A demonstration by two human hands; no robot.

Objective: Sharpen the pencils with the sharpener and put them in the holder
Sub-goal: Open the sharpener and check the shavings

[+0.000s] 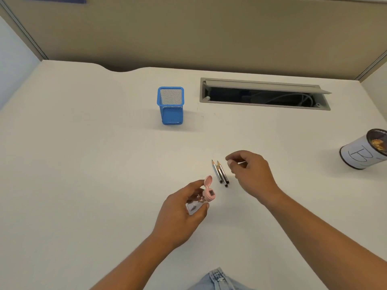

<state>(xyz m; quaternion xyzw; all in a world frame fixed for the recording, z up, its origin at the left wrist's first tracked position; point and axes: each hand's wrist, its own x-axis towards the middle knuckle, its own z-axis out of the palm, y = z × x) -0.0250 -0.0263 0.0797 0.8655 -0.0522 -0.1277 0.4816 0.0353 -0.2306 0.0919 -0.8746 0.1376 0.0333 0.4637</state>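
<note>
My left hand (180,214) grips a pink sharpener (206,193) with a clear body; its round lid is flipped open. Two short silver pencils (219,173) lie side by side on the white table (83,164), tips pointing away from me, just right of the sharpener. My right hand (251,174) hovers right of the pencils with its fingers curled and apart, holding nothing I can see. A blue mesh holder (170,105) stands upright and empty at the back, left of centre.
A grey cable hatch (263,94) is open in the table at the back right. A white-wrapped can (364,149) with handwriting stands at the right edge. A beige partition runs behind the table.
</note>
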